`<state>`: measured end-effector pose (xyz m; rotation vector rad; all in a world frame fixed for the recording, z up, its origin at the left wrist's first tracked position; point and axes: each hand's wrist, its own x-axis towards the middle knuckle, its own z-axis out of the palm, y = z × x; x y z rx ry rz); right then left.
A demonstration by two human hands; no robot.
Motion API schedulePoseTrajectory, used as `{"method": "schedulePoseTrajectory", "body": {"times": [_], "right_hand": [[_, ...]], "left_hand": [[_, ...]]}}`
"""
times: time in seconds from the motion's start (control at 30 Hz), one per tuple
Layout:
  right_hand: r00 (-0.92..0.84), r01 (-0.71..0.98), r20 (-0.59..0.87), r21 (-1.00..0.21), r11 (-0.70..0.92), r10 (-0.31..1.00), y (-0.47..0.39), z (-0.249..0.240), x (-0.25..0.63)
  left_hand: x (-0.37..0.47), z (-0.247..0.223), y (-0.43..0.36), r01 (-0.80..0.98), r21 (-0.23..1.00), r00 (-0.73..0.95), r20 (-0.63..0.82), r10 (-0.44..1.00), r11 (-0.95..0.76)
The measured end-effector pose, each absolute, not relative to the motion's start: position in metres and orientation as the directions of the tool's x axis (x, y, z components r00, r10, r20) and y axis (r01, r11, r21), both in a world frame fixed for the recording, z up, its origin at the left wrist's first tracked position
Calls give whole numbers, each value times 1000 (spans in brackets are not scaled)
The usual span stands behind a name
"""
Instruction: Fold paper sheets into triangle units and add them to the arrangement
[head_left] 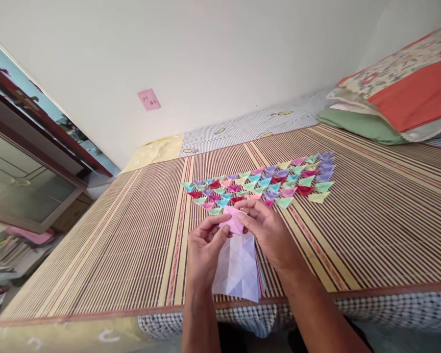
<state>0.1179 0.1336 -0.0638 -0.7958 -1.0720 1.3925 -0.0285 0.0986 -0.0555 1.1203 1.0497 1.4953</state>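
A small folded pink paper [233,221] is held between both hands above the striped mat. My left hand [206,240] pinches its left side between thumb and fingers. On the right side, my right hand [266,228] grips it with the thumb on top and fingers behind. Beneath the hands lies a stack of creased paper sheets [238,272], pale lilac on top, with coloured edges showing at the right. Just beyond the hands, several rows of small folded paper boats [266,181] in many colours stand on the mat.
The striped bamboo mat [132,245] covers a bed. At the back right lies folded bedding [407,93] in red, floral and green. A pink note [149,99] is on the white wall [242,59]. To the left stand a glass-fronted cabinet [25,181] and piled items [14,255].
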Motion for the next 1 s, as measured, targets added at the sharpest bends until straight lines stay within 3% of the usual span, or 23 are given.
{"method": "schedulePoseTrajectory", "body": {"times": [0.23,0.53,0.63,0.8,1.0], "right_hand": [[-144,-308,206,-939,154,968,135,-59,132],[-345,-324,255,-936,140,904,127,-54,141],[-328,-314,286,-932,182,900,129,-56,140],[-258,-172,436,-899,403,862,131,-55,140],[-199,-100,461,-887,450,865,127,-50,134]], "left_hand": [[-36,-53,96,-272,952,4,145,989,-138],[-44,-56,95,-223,953,-13,206,979,-203],[-44,-55,94,-136,957,-28,253,967,-255],[-39,-51,93,-30,939,-38,342,939,-343],[-28,-52,96,-83,957,-192,258,947,-277]]}}
